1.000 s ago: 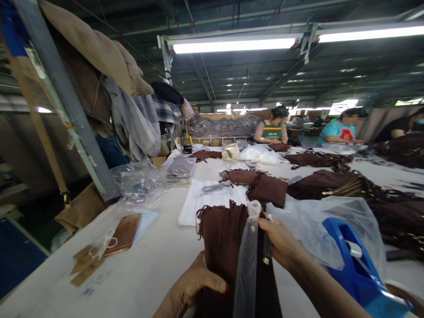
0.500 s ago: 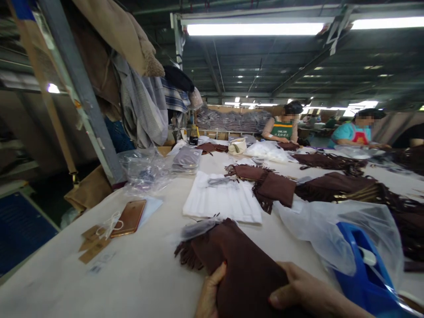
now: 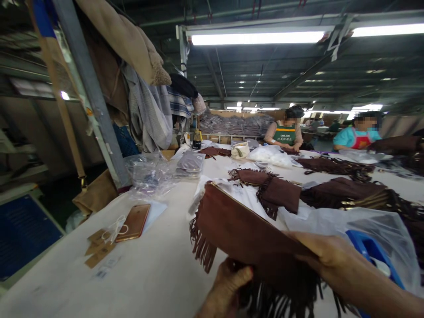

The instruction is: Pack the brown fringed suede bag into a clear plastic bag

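Note:
A dark brown fringed pouch point(image 3: 245, 229) is held up over the table, tilted down toward the right. What looks like a gold zip runs along its upper edge, and fringe hangs from its left end and lower side. My left hand point(image 3: 230, 282) grips the pouch's lower edge, thumb on the near face. Wrapped round the right end is my right hand point(image 3: 318, 251), its fingertips mostly hidden behind the fabric. Just beyond the pouch lie white sheets point(image 3: 247, 194), partly covered by it.
More brown fringed pieces point(image 3: 281, 194) lie beyond, with a clear plastic bag point(image 3: 394, 225) and a blue plastic object point(image 3: 374, 251) at right. On the left are a phone point(image 3: 134, 223), cardboard tags point(image 3: 101, 254) and crumpled clear bags point(image 3: 149, 176). Two co-workers point(image 3: 285, 134) sit across the table.
The pouch has been raised and turned, so its zipped edge now faces up and fringe hangs below. My right hand has moved up and grips its right end.

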{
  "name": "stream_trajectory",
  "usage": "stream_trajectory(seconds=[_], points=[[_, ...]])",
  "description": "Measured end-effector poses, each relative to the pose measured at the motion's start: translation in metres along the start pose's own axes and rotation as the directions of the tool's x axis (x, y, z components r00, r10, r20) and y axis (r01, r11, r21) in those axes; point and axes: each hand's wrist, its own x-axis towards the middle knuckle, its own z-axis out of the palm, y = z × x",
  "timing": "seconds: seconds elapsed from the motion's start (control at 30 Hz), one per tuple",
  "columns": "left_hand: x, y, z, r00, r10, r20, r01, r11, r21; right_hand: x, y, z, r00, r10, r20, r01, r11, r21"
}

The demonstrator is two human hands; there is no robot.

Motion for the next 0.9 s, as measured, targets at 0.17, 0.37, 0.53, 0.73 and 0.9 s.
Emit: stream_trajectory(seconds=[0.17,0.37,0.53,0.73,0.9], points=[[-0.040,0.029,-0.011,0.945,0.294,0.145,-0.297,0.577,0.761,-0.009,0.010,0.005,0.959,-0.269,-0.089,0.217,0.899,-0.381],[-0.022,0.084,-0.033,0.902,0.107,0.418,-0.335,-0.438,0.834,-0.030,0.032,0.051,0.853,-0.522,-0.018,0.461,0.768,-0.444],[0.008,0.122,-0.026,0.944,-0.072,0.320,-0.295,-0.614,0.732,-0.020,0.020,0.032,0.977,-0.148,0.154,0.186,0.942,-0.278],[0.022,0.187,0.002,0.963,-0.108,0.249,-0.250,-0.710,0.658,0.012,-0.003,-0.013,0.985,0.064,0.163,0.030,0.855,-0.517],[0.017,0.214,0.010,0.958,-0.073,0.276,-0.220,-0.805,0.551,0.026,-0.013,-0.028,0.992,0.049,0.119,0.035,0.788,-0.615]])
